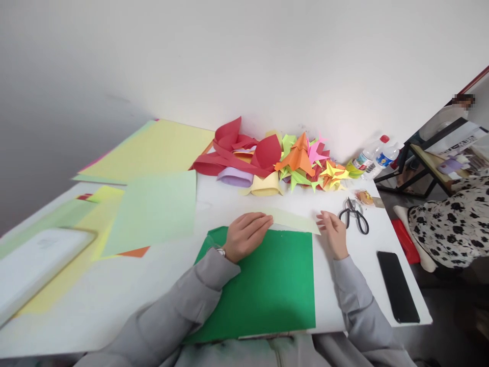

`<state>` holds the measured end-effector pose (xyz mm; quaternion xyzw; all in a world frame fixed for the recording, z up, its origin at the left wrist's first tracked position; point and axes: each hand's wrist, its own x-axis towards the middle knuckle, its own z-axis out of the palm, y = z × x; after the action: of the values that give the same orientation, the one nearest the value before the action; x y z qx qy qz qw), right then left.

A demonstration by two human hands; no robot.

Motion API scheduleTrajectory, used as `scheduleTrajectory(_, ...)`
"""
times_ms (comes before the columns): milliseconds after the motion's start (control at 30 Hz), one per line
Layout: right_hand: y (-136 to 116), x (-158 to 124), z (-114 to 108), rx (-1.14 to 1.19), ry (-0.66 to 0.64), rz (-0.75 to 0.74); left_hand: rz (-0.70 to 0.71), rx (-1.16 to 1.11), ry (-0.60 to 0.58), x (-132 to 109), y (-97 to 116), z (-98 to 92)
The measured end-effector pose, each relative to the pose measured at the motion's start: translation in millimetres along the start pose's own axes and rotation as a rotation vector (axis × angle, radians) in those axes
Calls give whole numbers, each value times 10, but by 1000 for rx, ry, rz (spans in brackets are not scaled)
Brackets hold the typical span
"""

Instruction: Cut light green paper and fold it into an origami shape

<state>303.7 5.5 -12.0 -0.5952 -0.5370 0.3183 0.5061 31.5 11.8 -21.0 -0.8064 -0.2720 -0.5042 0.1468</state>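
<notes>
pale-green strip [294, 220] runs left to right along the far edge of the green sheet [275, 285], your flat left hand [249, 233] over its left end, any pinch hidden, your half-open, seemingly empty right hand [333, 232] beside the other.

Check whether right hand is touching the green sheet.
Apart. Head view: white tabletop shows between the green sheet's right edge and the right hand.

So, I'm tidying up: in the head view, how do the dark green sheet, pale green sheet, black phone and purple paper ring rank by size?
Dark green sheet
Pale green sheet
Black phone
Purple paper ring
</notes>
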Motion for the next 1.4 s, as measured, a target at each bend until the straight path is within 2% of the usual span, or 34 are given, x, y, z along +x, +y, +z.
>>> scheduleTrajectory(100, -95, -38, 55, 284, -217, 257, 39, -66, -9, 23, 52, -12)
scheduleTrajectory(200, -149, -63, 52, 447, -470, 464, 73, -105, -27, 38, 68, -20)
scheduleTrajectory(267, -156, -69, 41, 496, -508, 509, 40, -88, -20, 41, 53, -17)
scheduleTrajectory(333, -150, -64, 40, 539, -404, 477, -42, -53, 8, 49, 31, -8)
scheduleTrajectory(433, -140, -50, 64, 588, -175, 373, -263, -38, 110, 87, 28, 11)
scheduleTrajectory(533, -134, -54, 108, 611, -73, 286, -624, -196, 163, 143, 95, 45)
scheduleTrajectory(633, -125, -94, 153, 628, -95, 271, -1041, -691, -60, 190, 201, 94)
scheduleTrajectory(667, -122, -112, 165, 622, -127, 274, -1138, -846, -101, 202, 232, 110)
scheduleTrajectory(733, -121, -147, 179, 593, -228, 283, -1239, -1067, -158, 219, 276, 133)
scheduleTrajectory(867, -152, -191, 169, 493, -507, 274, -1336, -1166, -127, 221, 289, 142)
scheduleTrajectory(967, -179, -200, 146, 447, -601, 255, -1380, -1136, -98, 204, 263, 136)
scheduleTrajectory(1133, -150, -175, 97, 478, -628, 284, -1377, -1044, -13, 182, 204, 132)
scheduleTrajectory(1267, -112, -140, 80, 561, -581, 343, -1382, -1022, 29, 176, 164, 130)
scheduleTrajectory(1333, -114, -138, 91, 550, -550, 348, -1389, -1030, 14, 178, 172, 128)
scheduleTrajectory(1400, -133, -155, 117, 505, -530, 317, -1378, -1065, -67, 185, 204, 127)
